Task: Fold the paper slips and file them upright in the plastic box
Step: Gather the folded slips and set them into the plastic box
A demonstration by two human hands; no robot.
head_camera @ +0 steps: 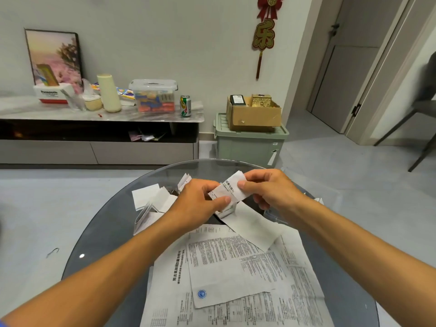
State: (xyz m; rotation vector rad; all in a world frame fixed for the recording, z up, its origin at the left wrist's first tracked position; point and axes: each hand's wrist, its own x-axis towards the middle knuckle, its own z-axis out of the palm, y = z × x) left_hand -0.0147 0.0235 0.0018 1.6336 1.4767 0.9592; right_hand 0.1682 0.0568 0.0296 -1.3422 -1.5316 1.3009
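Both hands hold one folded white paper slip (230,188) with printed text above the round glass table (99,234). My left hand (200,200) pinches its near left end between thumb and fingers. My right hand (266,188) pinches its far right end. A clear plastic box (144,218) lies to the left of my left hand, with folded slips (162,199) standing in and around it. Several unfolded printed sheets (236,274) lie flat on the table under my forearms. Another blank slip (254,227) lies below my hands.
Behind the table stands a low sideboard (101,116) carrying a lidded clear tub (153,96), a can (185,106), a cream bottle (109,93) and a framed picture. A green bin (250,145) with a cardboard box stands right of it. A chair (422,109) sits far right.
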